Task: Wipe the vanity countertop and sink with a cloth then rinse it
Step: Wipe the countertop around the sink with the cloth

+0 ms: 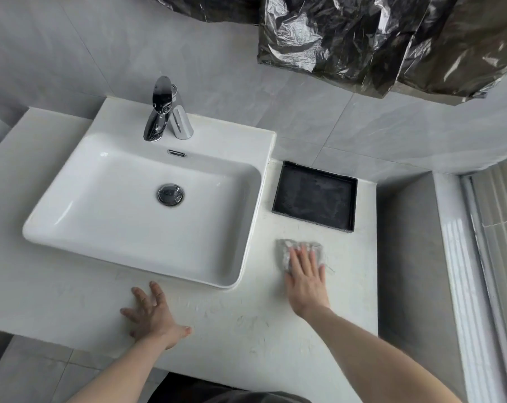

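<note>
**Wiping desk right of sink, cloth under flat palm**

Head view: my right hand (306, 279) lay flat on the grey cloth (297, 251), fingers straight, pressing it onto the white desk (246, 324). No curl round it, so that grip was open, just pushing. Cloth sat bunched between the sink (147, 210) and the desk's right edge, just in front of the black tray (315, 194), apart from it. My left hand (150, 312) rested spread on the desk near the sink's front rim, also open, holding nothing.

Handling call: cloth looked soft, light, floppy. It would likely bunch and slide under the palm, so broad pressure suits wiping. For rinsing at the faucet (166, 110), I'd gather it by the crumpled middle. Sink looked unwiped yet.
</note>
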{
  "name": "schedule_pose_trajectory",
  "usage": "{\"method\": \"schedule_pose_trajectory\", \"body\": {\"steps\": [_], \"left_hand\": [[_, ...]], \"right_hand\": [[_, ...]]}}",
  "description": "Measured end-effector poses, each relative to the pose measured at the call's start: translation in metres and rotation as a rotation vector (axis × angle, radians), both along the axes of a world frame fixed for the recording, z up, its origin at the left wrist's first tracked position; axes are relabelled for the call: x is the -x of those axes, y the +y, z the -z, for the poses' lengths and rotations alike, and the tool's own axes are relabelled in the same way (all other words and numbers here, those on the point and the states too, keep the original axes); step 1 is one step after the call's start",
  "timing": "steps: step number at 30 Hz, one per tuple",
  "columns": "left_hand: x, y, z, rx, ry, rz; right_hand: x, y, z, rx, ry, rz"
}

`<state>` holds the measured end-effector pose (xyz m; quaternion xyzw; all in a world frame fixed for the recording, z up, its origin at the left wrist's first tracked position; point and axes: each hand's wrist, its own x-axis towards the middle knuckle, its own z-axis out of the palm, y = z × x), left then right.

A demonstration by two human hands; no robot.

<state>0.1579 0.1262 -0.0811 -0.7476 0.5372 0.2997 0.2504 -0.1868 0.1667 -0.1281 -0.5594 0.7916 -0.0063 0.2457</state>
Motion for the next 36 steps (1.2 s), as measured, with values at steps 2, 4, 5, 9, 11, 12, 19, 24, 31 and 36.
{"method": "schedule_pose_trajectory", "body": {"steps": [2, 4, 5, 9, 11, 12, 19, 24, 31, 36], "left_hand": [[0.001, 0.001, -0.002, 0.001, 0.011, -0.011], [0.001, 0.001, -0.004, 0.000, 0.018, -0.014], [0.001, 0.000, -0.005, -0.001, 0.019, -0.014], [0.001, -0.001, -0.006, 0.001, 0.014, -0.013], [0.002, -0.001, -0.006, 0.001, 0.011, -0.014], [0.002, -0.001, -0.008, 0.002, 0.010, -0.014], [0.005, -0.001, -0.013, 0.004, -0.015, 0.014], [0.005, -0.002, -0.010, 0.010, -0.018, 0.037], [-0.001, -0.002, 0.004, -0.013, 0.034, 0.019], [-0.004, -0.002, 0.006, -0.016, 0.085, 0.001]], "right_hand": [[0.031, 0.019, -0.001, 0.018, 0.012, 0.125], [0.063, 0.035, -0.004, 0.017, 0.010, 0.254], [0.076, 0.041, -0.007, 0.017, 0.009, 0.310], [0.097, 0.035, -0.031, 0.061, -0.002, 0.560], [0.084, 0.025, -0.039, 0.158, -0.048, 0.582], [0.073, 0.018, -0.042, 0.207, -0.087, 0.561], [-0.058, -0.029, -0.021, 0.149, -0.229, 0.058], [-0.090, -0.013, -0.007, 0.037, -0.101, -0.038], [0.001, 0.065, 0.009, 0.136, 0.013, 0.445], [0.052, 0.088, -0.011, 0.115, -0.002, 0.746]]}}
